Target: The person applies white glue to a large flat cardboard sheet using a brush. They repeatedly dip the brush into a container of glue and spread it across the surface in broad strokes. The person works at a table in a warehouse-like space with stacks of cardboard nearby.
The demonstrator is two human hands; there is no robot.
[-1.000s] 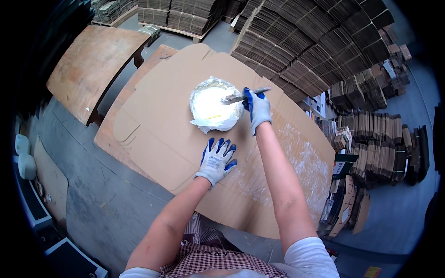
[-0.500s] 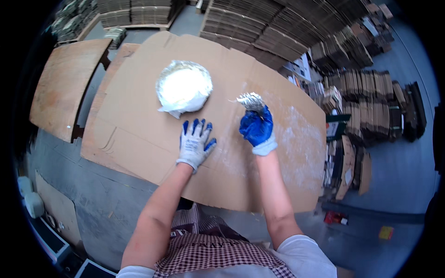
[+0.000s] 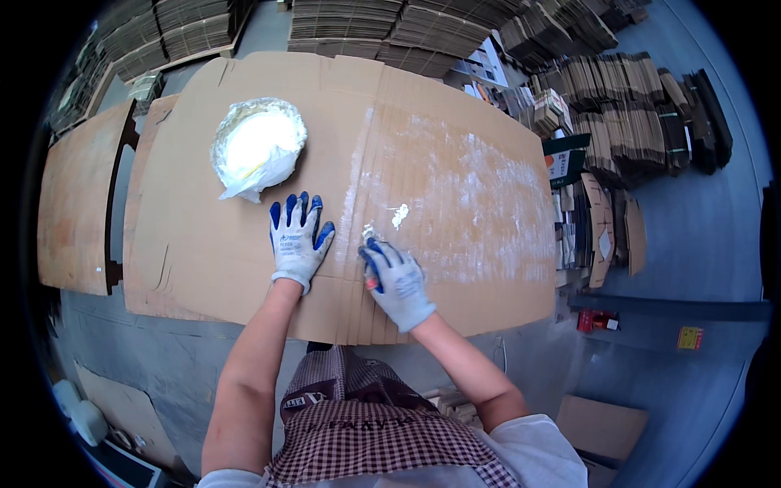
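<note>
A large sheet of brown cardboard [image 3: 325, 89] lies across the table. My left hand [image 3: 299, 241], in a white and blue glove, rests flat on it with fingers spread. My right hand [image 3: 399, 281], gloved the same, is closed around a brush [image 3: 368, 233] whose white-smeared bristle end touches the cardboard; the hand hides most of it. A small red patch shows by the fingers. Close beyond sits a dab of white paste [image 3: 399, 215]. Up and left of my left hand stands a round tub [image 3: 259, 150] lined with white film and holding white paste.
Whitish streaks [image 3: 464, 187] cover the cardboard's right half. A second wooden board [image 3: 77, 195] stands to the left. Stacks of flattened cardboard [image 3: 350, 24] rise beyond the table, and more bundles [image 3: 622, 134] stand on the right. A red object [image 3: 596, 320] lies on the floor.
My right hand has turned over and brought the brush down onto the cardboard, nearer me. A dab of paste now lies there. The view has shifted right; my left hand still rests flat.
</note>
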